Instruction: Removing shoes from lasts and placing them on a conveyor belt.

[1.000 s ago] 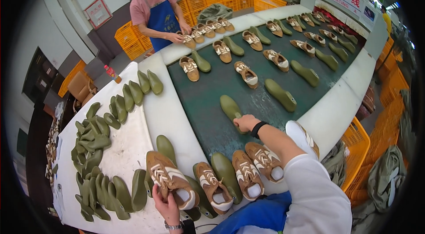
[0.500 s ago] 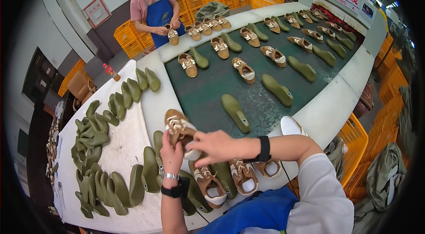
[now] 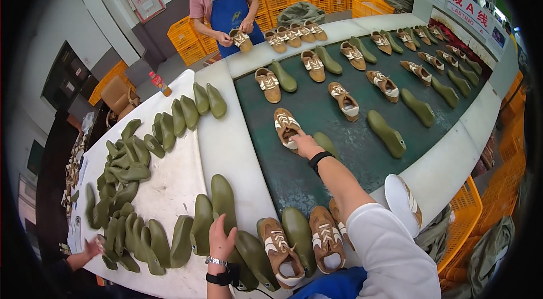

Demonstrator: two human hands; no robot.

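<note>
At the near left part of the green conveyor belt (image 3: 300, 188), my right hand (image 3: 306, 145) grips a brown-and-white sneaker (image 3: 284, 125) by its heel opening, toe pointing away. A green shoe last (image 3: 326, 144) lies just right of it, partly hidden by my hand. My left hand (image 3: 222, 239) is empty with its fingers apart, above the white table's near side, close to standing green lasts (image 3: 223, 197). To its right, a laced sneaker (image 3: 278, 247), another last (image 3: 298, 237) and a second sneaker (image 3: 326, 237) stand in a row.
Many green lasts (image 3: 136, 172) cover the white table (image 3: 184, 186) at left. Sneakers and lasts line the belt. Across it, a person in a blue apron (image 3: 229, 11) holds a sneaker (image 3: 241, 41). Another person's hand (image 3: 92, 247) reaches in at lower left. Orange crates (image 3: 461, 214) stand at right.
My right hand has carried the sneaker from in front of me forward onto the belt. My left hand has let go of it and opened. Another person's hand has appeared at lower left.
</note>
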